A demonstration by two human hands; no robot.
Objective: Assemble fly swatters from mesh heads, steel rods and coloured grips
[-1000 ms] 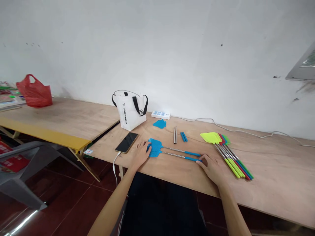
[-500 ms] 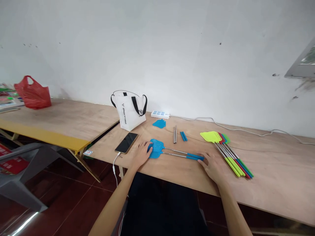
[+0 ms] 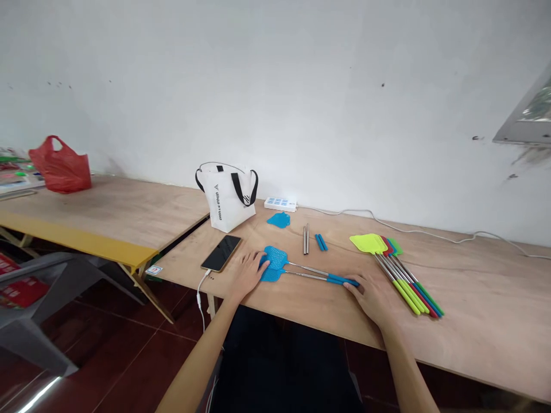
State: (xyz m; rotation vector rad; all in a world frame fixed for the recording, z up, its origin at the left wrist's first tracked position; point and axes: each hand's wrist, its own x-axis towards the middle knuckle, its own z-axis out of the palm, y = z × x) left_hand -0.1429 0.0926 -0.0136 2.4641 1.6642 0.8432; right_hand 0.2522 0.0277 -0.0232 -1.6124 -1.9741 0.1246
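Two blue fly swatters [image 3: 275, 259] with metal shafts lie side by side at the table's front, heads to the left and handles to the right. My left hand [image 3: 248, 274] is at the left edge of their overlapping heads, fingers closed against the blue mesh. At the other end, my right hand [image 3: 365, 295] pinches the tips of the blue handles [image 3: 340, 280] between thumb and fingers. Behind them lie loose blue swatter heads [image 3: 279, 219], metal tubes [image 3: 306, 239] and short blue grips [image 3: 321, 242].
Several coloured fly swatters [image 3: 408, 281] lie fanned together on the right. On the left are a black phone [image 3: 221, 253] on a white cable and a white bag [image 3: 232, 201]. A power strip [image 3: 280, 204] sits by the wall. A red plastic bag [image 3: 60, 166] stands on another table.
The two blue handles have come closer together at my right hand, which has shifted slightly. My left hand stays at the swatter heads. The camera view has tilted a little.
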